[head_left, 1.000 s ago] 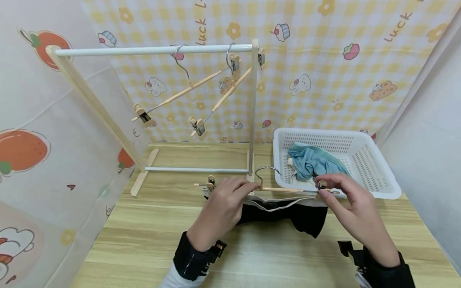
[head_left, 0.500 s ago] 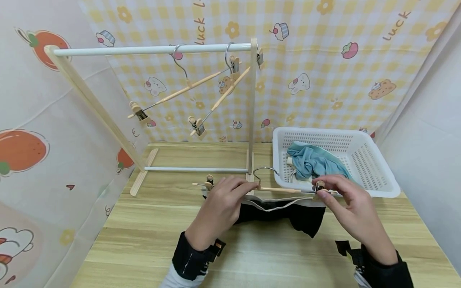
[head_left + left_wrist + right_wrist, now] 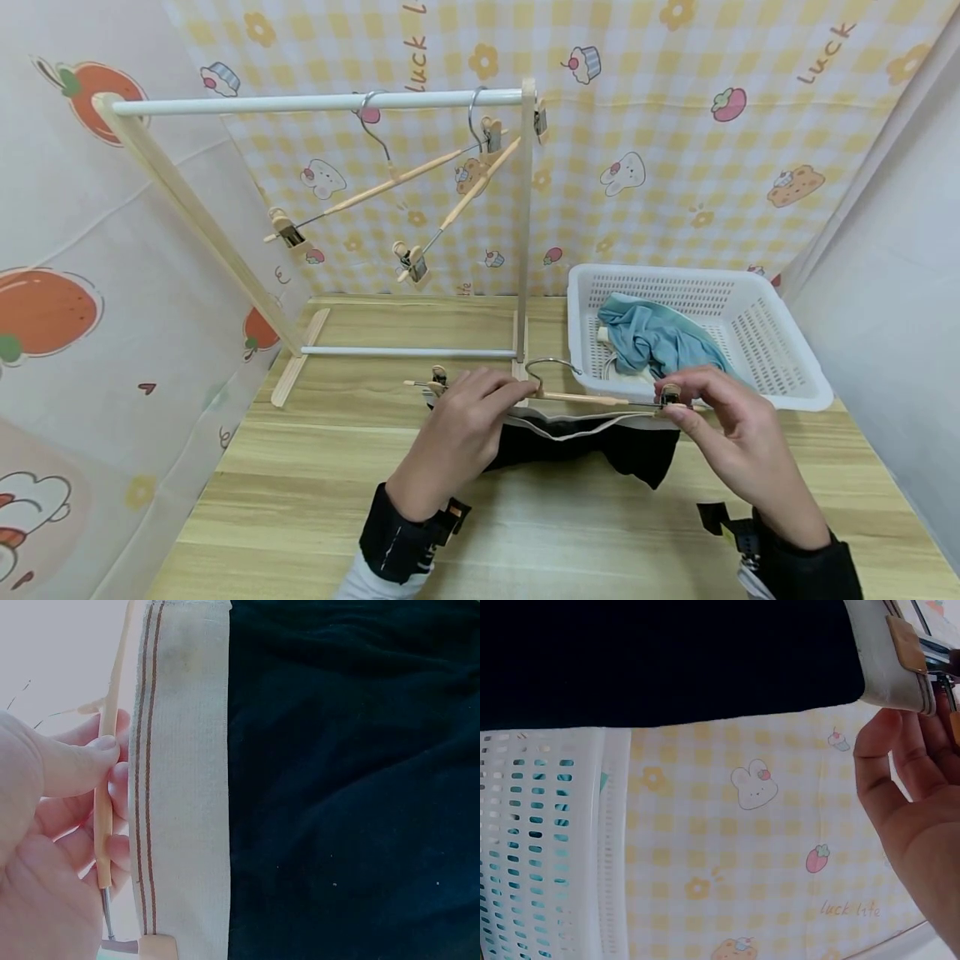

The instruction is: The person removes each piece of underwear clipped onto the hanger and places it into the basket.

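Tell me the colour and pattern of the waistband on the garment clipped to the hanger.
Cream waistband with two thin brown stripes along it, clearest in the left wrist view.

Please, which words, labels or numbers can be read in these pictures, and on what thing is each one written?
"luck life": on the checked backdrop cloth, right wrist view.
"Luck": on the same cloth, upper right, head view.
"luck L", cut off by the frame: same cloth, top centre, head view.
Black garment, clip hanger, white basket: no text visible.
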`<state>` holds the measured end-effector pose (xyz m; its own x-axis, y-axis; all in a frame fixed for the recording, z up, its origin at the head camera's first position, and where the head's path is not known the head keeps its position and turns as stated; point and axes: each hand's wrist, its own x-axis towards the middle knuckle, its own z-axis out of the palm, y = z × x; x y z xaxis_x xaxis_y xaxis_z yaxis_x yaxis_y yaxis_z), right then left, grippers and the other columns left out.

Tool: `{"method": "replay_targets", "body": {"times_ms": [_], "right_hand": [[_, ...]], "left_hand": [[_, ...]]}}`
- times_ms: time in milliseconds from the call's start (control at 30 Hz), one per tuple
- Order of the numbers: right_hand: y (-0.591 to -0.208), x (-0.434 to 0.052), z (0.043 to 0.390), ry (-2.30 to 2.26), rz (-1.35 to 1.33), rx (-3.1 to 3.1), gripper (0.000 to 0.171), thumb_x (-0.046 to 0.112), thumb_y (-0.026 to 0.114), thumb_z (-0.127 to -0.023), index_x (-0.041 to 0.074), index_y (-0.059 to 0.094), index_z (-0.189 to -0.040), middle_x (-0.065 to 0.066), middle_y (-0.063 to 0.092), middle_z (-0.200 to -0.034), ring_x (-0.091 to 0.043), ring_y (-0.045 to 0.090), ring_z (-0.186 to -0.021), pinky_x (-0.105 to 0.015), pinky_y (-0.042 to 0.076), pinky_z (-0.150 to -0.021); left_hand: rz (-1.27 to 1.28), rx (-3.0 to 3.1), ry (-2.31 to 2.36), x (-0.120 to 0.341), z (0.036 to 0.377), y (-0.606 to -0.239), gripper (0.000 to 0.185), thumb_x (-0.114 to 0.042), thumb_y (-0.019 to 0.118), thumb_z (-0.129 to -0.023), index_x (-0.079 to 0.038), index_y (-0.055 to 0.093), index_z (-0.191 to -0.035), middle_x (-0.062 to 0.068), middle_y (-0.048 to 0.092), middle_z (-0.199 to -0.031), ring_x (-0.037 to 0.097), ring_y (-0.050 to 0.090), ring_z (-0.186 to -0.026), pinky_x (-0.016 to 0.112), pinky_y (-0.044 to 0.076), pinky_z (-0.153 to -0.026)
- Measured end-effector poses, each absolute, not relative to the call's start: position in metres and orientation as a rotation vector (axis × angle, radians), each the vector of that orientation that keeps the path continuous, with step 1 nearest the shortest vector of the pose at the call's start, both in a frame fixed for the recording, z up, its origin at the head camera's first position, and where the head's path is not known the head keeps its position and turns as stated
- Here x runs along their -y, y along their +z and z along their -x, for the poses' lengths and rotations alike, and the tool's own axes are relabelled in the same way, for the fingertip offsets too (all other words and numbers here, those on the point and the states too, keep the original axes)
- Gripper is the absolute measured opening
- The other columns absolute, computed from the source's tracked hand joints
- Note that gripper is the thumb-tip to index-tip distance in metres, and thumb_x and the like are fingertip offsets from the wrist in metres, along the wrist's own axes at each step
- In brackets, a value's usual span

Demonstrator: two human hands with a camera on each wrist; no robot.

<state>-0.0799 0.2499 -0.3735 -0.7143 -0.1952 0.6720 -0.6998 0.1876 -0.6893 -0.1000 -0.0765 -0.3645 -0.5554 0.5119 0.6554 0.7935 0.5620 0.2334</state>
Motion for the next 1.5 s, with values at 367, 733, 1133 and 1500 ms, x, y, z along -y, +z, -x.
{"method": "replay_targets", "body": {"times_ms": [367, 733, 1133, 1500], "right_hand": [[-0.3754, -0.2516, 0.0816, 1.562, -0.880, 1.978, 0.013, -0.012, 0.073, -0.095, -0.017, 0.070, -0.106, -0.007, 0.076, -0.108, -0.013, 0.070, -0.102, -0.014, 0.056, -0.091], [-0.3762, -0.2524, 0.0817, 1.607, -0.880, 1.955, 0.012, -0.017, 0.071, -0.094, -0.019, 0.068, -0.106, -0.010, 0.075, -0.109, -0.014, 0.069, -0.102, -0.015, 0.056, -0.091], [-0.3729, -0.2499, 0.0772, 1.560, -0.752, 2.085, 0.030, -0.029, 0.067, -0.088, -0.019, 0.067, -0.116, -0.002, 0.074, -0.120, -0.009, 0.066, -0.110, -0.016, 0.050, -0.109], [-0.3673, -0.2465, 0.0752, 1.256, -0.639, 2.264, 0.056, -0.026, 0.075, -0.082, -0.002, 0.072, -0.132, 0.009, 0.070, -0.117, -0.005, 0.057, -0.100, -0.009, 0.047, -0.091]], "left_hand": [[1.064, 2.284, -0.711, 0.0751, 0.0995, -0.3666, 0.042, 0.017, 0.067, -0.092, -0.009, 0.078, -0.123, 0.001, 0.075, -0.108, 0.017, 0.072, -0.103, 0.031, 0.060, -0.087], [1.071, 2.288, -0.722, 0.0743, 0.1009, -0.3683, 0.039, 0.015, 0.064, -0.095, -0.008, 0.078, -0.123, 0.001, 0.076, -0.108, 0.017, 0.073, -0.101, 0.030, 0.060, -0.086], [1.058, 2.284, -0.707, 0.0751, 0.1021, -0.3658, 0.037, 0.014, 0.067, -0.096, -0.006, 0.078, -0.124, 0.003, 0.076, -0.109, 0.017, 0.073, -0.103, 0.031, 0.061, -0.092], [1.038, 2.284, -0.694, 0.0739, 0.1032, -0.3666, 0.035, 0.013, 0.067, -0.096, -0.008, 0.078, -0.123, 0.002, 0.076, -0.108, 0.017, 0.073, -0.103, 0.030, 0.060, -0.089]]}}
